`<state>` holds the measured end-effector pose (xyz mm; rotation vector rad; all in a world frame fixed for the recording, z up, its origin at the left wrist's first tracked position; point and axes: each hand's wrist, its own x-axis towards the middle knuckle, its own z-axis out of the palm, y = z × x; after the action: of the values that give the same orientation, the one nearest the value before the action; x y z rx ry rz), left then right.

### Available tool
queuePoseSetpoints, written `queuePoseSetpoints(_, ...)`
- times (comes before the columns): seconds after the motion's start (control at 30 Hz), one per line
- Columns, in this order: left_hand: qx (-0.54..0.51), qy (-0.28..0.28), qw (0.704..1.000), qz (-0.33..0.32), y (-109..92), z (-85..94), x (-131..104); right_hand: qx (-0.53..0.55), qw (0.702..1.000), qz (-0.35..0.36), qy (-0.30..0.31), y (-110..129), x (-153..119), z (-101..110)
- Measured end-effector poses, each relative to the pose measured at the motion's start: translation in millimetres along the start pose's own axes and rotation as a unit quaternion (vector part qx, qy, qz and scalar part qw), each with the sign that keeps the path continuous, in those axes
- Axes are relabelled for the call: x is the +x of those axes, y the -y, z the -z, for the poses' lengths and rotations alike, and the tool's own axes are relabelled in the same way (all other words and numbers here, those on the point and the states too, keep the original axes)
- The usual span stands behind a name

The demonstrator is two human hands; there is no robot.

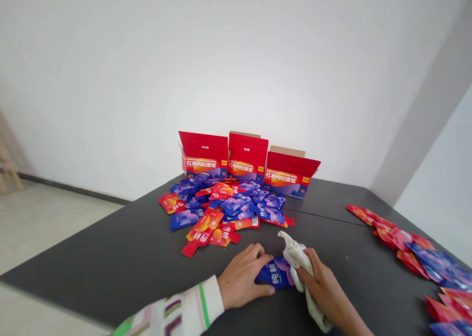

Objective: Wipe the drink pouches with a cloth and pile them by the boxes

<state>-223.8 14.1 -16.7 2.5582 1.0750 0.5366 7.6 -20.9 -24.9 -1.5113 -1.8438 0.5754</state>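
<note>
A blue sachet [275, 273] with white lettering lies flat on the dark table near its front. My left hand [245, 277] grips the sachet's left end, thumb below and fingers above. In my right hand [319, 282] is a bunched white cloth [294, 252], its fingers closed round it. The cloth touches the right end of the sachet and covers part of it. Beyond my hands spreads a loose pile of red and blue sachets [228, 203], the nearest red one a short way past my left hand.
Three red boxes with raised lids, a left box [204, 154], a middle box [248, 156] and a right box [289, 174], stand behind the pile by the wall. Along the table's right side runs a row of red and blue sachets [416, 247]. The black table [121, 247] ends at left.
</note>
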Motion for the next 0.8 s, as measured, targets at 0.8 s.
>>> queuePoseSetpoints(0.8, 0.026, -0.027, 0.998, -0.044, -0.8, 3.1, 6.9, 0.016, 0.994, -0.043, -0.1, 1.9, -3.8, 6.4)
